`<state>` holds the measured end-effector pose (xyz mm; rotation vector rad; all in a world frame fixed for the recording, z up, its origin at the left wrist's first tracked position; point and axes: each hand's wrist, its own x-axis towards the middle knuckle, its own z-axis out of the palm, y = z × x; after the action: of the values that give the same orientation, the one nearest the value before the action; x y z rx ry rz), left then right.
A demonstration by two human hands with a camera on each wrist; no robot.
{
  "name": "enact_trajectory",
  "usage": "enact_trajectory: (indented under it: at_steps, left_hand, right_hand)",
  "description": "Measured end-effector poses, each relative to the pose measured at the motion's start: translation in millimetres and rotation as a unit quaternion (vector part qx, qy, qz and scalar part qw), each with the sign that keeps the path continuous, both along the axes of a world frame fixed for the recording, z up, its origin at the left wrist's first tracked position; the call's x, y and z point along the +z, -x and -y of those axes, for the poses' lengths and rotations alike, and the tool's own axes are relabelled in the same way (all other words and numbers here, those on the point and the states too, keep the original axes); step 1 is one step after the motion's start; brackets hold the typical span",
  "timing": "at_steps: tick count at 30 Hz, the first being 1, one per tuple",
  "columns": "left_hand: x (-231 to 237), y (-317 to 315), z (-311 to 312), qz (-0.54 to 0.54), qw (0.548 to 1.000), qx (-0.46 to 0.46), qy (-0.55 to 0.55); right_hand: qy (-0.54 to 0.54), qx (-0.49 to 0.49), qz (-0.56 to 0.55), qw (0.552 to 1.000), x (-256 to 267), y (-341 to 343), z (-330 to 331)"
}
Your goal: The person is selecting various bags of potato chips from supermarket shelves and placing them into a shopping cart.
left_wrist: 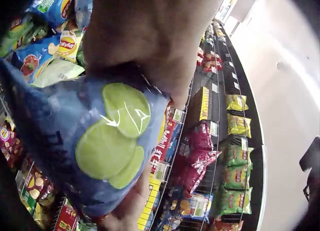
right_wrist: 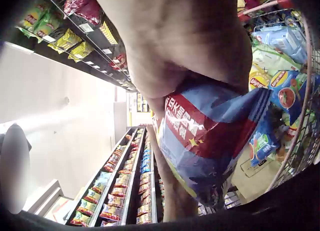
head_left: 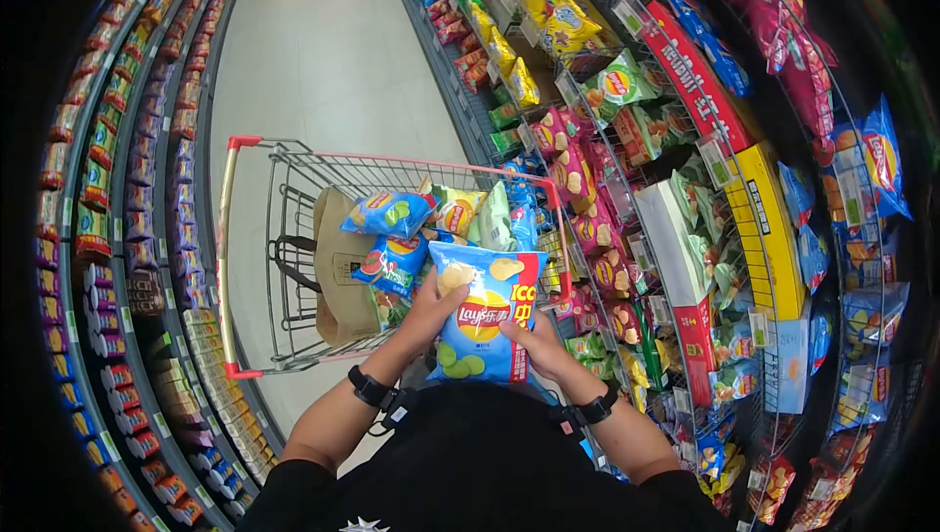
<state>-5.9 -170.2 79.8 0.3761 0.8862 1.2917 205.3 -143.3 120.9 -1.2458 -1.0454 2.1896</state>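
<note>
While between shelves [head_left: 470, 109], cart [head_left: 245, 142] beyond bag [head_left: 480, 322]

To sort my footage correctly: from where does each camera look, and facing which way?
Head: on the head, forward and down at the held chip bag and cart; forearms show.
Left wrist: on that arm, facing the bag, shelves beyond; left wrist at top.
Right wrist: likewise, facing the bag, cart at right; right wrist at top.
Both wrist views share the bag.

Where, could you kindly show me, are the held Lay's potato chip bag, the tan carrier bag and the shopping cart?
Lay's potato chip bag [head_left: 481, 315]: head view, middle of its printed front.
Tan carrier bag [head_left: 344, 268]: head view, its broad side.
Shopping cart [head_left: 245, 142]: head view, red corner of its rim.
</note>
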Motion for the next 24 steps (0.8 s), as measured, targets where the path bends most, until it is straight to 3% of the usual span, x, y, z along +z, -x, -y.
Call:
enact_trajectory:
  at_steps: [2, 5, 10, 17, 18, 21, 24]
  left_hand:
    - [-6.5, 5.3, 2.3, -0.115, 0.992, -0.053, -0.001]
    - [0.3, -4.6, 8.2, -0.127, 0.986, -0.112, 0.012]
    - [9.0, -31.3, 2.8, -0.120, 0.989, -0.075, 0.051]
    - [25.0, -89.9, -38.5, -0.211, 0.972, -0.102, 0.031]
    - [-2.0, -109.2, -41.0, -0.351, 0.936, -0.003, 0.008]
    - [21.7, -127.2, -61.5, -0.387, 0.922, 0.009, -0.005]
    - [51.6, -155.0, -76.9, -0.386, 0.921, -0.054, -0.016]
  right_hand:
    - [-0.004, -0.017, 0.013, 1.000, -4.8, 1.9, -3.7]
    - [0.016, -0.043, -0.002, 0.999, -3.9, -4.4, -11.2]
    - [0.054, -0.026, -0.059, 0.996, -15.7, -30.6, -18.8]
    - [0.062, -0.054, -0.121, 0.989, -4.3, -94.7, -61.1]
    - [0.037, -0.072, -0.110, 0.991, -8.1, -108.6, -69.6]
    - [-0.010, -0.107, -0.107, 0.988, -10.1, -137.8, -92.1]
    - [-0.083, -0.127, -0.078, 0.985, -23.0, -150.0, -109.7]
